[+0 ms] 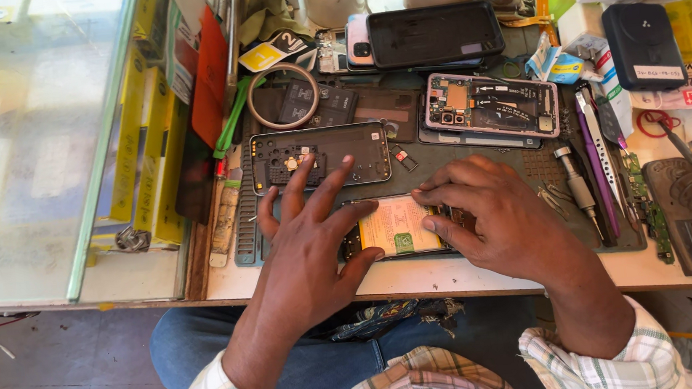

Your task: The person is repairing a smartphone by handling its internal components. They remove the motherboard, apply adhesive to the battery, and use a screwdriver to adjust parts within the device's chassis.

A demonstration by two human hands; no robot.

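The work mat (445, 172) spreads under both hands. The opened phone (396, 228) lies between them, battery up. The left hand (308, 240), fingers spread wide, steadies its left end; the right hand (492, 218), curled narrow, presses its right edge. Likely mid-disassembly. Beyond the left fingertips lies a back cover (321, 156); tools crowd the right.
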